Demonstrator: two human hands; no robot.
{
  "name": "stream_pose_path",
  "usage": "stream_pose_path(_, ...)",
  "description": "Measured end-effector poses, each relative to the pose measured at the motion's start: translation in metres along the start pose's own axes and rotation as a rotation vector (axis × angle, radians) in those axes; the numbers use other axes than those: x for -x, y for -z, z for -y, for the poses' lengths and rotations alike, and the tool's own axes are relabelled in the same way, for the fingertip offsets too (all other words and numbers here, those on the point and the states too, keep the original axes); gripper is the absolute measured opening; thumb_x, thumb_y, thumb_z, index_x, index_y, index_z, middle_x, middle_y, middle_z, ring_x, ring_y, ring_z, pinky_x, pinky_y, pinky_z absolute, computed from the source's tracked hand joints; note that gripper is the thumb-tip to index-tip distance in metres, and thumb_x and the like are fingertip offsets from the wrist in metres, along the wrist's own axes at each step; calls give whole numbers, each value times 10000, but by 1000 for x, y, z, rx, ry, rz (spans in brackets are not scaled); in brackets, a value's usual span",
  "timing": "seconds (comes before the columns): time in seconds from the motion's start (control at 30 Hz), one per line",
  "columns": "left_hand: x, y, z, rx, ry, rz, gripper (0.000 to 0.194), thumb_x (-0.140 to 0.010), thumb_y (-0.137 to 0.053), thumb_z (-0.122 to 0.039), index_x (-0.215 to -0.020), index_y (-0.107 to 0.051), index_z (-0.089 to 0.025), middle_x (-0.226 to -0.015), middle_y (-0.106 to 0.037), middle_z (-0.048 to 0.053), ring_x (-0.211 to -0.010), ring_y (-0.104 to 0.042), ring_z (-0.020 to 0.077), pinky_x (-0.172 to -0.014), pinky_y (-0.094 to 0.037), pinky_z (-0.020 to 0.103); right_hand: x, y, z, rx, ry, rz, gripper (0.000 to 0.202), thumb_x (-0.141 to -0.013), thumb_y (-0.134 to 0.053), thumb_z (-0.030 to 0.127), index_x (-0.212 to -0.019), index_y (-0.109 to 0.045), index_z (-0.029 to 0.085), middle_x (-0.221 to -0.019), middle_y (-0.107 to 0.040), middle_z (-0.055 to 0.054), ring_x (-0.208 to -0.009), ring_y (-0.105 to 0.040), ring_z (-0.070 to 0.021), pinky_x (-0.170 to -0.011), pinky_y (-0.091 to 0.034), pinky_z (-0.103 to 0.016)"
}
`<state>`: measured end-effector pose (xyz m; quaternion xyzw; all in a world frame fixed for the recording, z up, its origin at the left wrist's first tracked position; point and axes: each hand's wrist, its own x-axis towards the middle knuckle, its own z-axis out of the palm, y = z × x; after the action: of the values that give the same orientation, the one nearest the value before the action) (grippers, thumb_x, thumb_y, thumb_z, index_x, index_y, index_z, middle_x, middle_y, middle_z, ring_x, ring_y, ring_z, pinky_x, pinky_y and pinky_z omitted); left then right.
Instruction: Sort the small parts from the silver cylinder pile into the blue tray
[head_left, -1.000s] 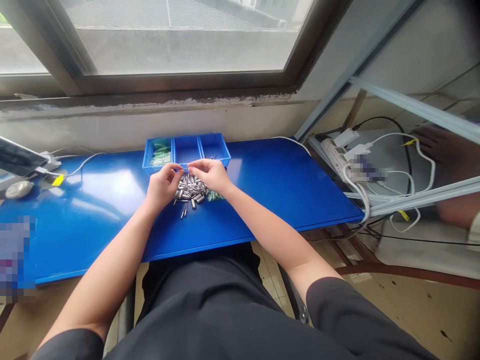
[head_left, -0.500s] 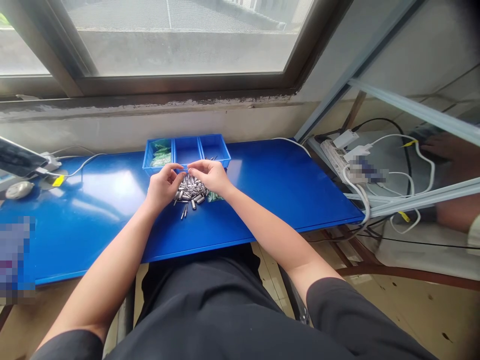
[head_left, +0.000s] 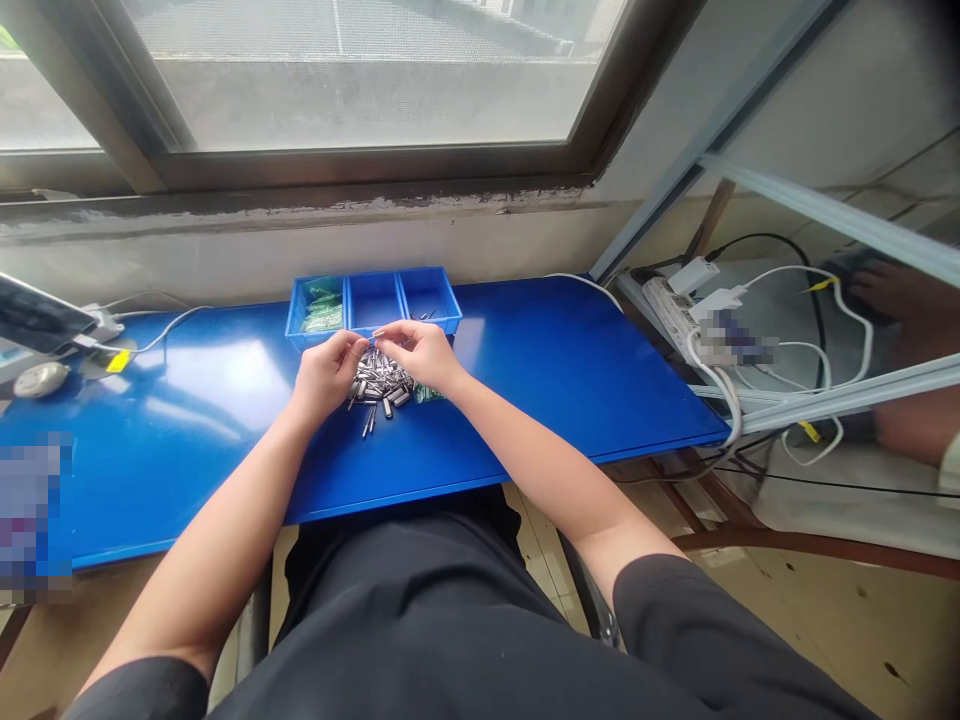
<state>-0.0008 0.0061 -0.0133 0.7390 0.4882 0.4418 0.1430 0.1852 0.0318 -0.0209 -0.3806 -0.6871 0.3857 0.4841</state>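
Note:
My left hand (head_left: 328, 372) and my right hand (head_left: 421, 352) meet fingertip to fingertip above a pile of small metal parts (head_left: 381, 378). Both are closed in a pinch; whatever sits between the fingertips is too small to make out. The pile mixes thin silvery pins with short, thicker metal pieces, and a few lie loose at its near edge. Green pieces (head_left: 427, 394) show beside the pile, partly under my right wrist. Just behind my hands stands a blue bin with three compartments (head_left: 375, 300); its left one holds green pieces in a heap (head_left: 322, 308).
The blue table (head_left: 555, 370) runs along the wall under a window. At the left are a phone-like device (head_left: 45, 315), a white mouse-shaped object (head_left: 40, 380) and cables. A power strip (head_left: 667, 310) with plugs lies beyond the right end, behind a metal frame (head_left: 832, 215). Part of another person shows there.
My left fingers have drawn closer together into a tighter pinch. My right fingertips have shifted slightly. The pile and the bin look the same.

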Motion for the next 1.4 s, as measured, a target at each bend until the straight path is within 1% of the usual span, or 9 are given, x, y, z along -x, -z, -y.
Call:
stream_pose_path(0.13,0,-1,2,-10,-15,5,241,-960,-554,-379,-895,-681,-184,-615,-577,-21,-539,-474,104,-563,-379,235,2,0,3,80,39,-9,257,-869,-692,331,-1082,-752,200,-943,-772,-61,-885,-714,-191,-760,-572,-314)
stream_pose_path(0.27,0,-2,4,-16,-9,7,255,-954,-565,-396,-911,-697,-182,-638,-604,-11,-550,-487,105,-563,-382,234,2,1,4,122,48,-6,221,-877,-692,353,-1008,-765,192,-946,-776,-66,-876,-708,-189,-735,-554,-300)
stream_pose_path(0.53,1,0,-1,33,-13,-13,216,-942,-607,-368,-1077,-672,-213,-576,-520,-64,-524,-474,94,-586,-406,225,2,3,4,129,58,57,252,-935,-620,385,-887,-763,182,-897,-771,-47,-834,-680,-177,-710,-506,-281)
stream_pose_path(0.67,0,0,-1,29,-15,-3,172,-943,-607,-369,-972,-659,-207,-563,-509,-64,-505,-466,91,-563,-387,226,2,3,5,151,55,66,282,-945,-605,392,-859,-753,169,-870,-763,-50,-823,-673,-178,-714,-497,-285)
stream_pose_path(0.77,0,1,-1,14,-3,12,181,-946,-597,-374,-933,-651,-202,-574,-531,-53,-511,-473,97,-567,-389,233,2,3,5,135,51,61,264,-939,-616,386,-897,-761,169,-899,-769,-59,-842,-683,-183,-724,-509,-292)
stream_pose_path(0.93,-1,2,-2,-24,12,12,264,-957,-549,-389,-802,-620,-188,-600,-578,-26,-547,-489,108,-582,-386,242,3,1,5,98,54,62,232,-904,-671,378,-1002,-772,194,-975,-779,-63,-878,-696,-183,-734,-540,-295)
stream_pose_path(1.1,-2,1,-1,-43,26,-1,333,-941,-566,-435,-721,-591,-185,-568,-559,-25,-526,-470,105,-556,-363,243,4,0,7,131,89,68,187,-900,-677,326,-980,-782,194,-967,-783,-56,-827,-686,-165,-694,-538,-277)
stream_pose_path(1.3,0,-1,-2,31,10,9,205,-905,-639,-398,-946,-676,-200,-584,-545,-54,-519,-465,89,-565,-390,222,2,2,5,144,79,32,196,-926,-639,303,-996,-776,182,-971,-788,-61,-882,-706,-177,-744,-552,-287)
stream_pose_path(1.4,1,-1,-2,37,-2,-4,180,-904,-642,-380,-934,-677,-206,-574,-527,-59,-517,-450,88,-565,-389,220,2,2,4,141,64,28,198,-926,-637,304,-994,-777,183,-995,-788,-70,-891,-712,-182,-766,-561,-301)
